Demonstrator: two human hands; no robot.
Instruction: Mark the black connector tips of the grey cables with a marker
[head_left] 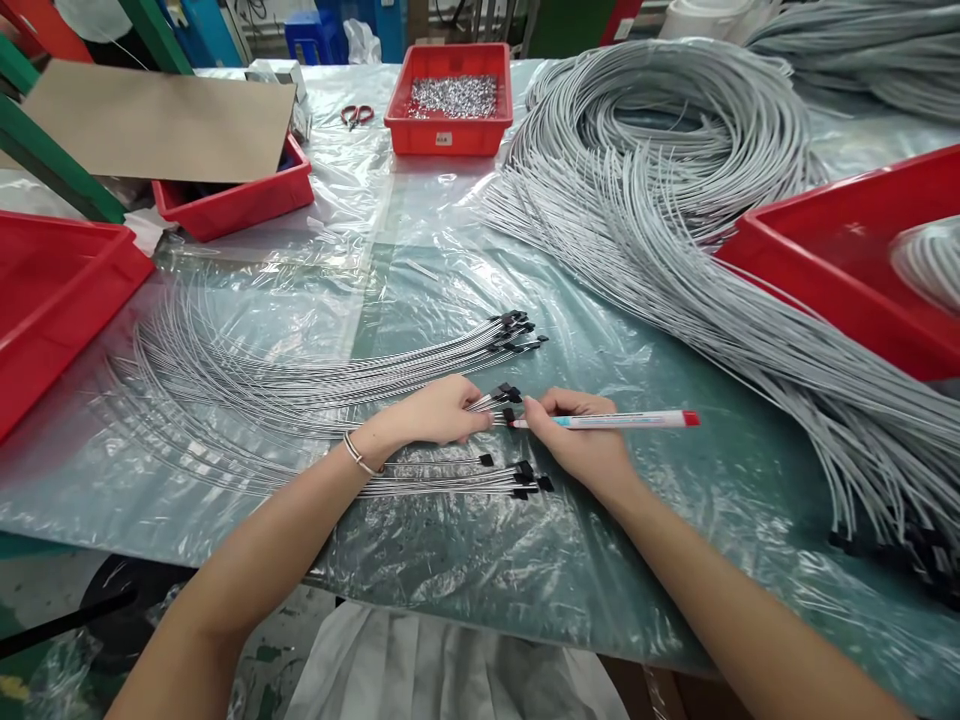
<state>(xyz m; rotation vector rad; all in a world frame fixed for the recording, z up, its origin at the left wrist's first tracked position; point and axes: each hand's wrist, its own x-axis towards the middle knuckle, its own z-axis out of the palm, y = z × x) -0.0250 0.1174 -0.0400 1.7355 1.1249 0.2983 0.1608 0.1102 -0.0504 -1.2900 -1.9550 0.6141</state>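
Observation:
My left hand is closed round several thin grey cables whose black connectors stick out past the fingers. In my right hand is a white pen with a red end cap, held in a pinch. Its tip meets or nearly meets a black connector at my left fingertips. Beyond my left hand lies a bundle of grey cables with black connectors at the right ends. Nearer to me, a smaller group of cables lies with its connectors below my right hand.
A red bin of small metal parts stands at the back, beside red-handled pliers. Large coils of grey cable cover the right side. Red bins stand at the right and left. Cardboard covers another bin.

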